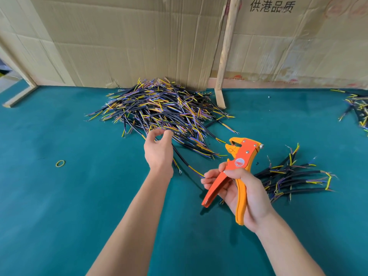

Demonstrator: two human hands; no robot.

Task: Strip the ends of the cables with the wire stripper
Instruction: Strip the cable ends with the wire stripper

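The left hand [159,150] is reaching, fingers loosely curled, into the cable pile [159,108] on the bench [59,206] while the right hand [239,194] is gripping the stripper [237,168] with handles apart, so pinching out 1 cable and feeding its end squarely between the tool's jaws seems best.

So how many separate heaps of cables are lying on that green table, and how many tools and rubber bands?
Heaps of black multicoloured-core cables: 3 (big, small, far-right edge)
Orange-and-yellow wire stripper: 1, in the right hand
Yellow rubber band: 1
Total: 5
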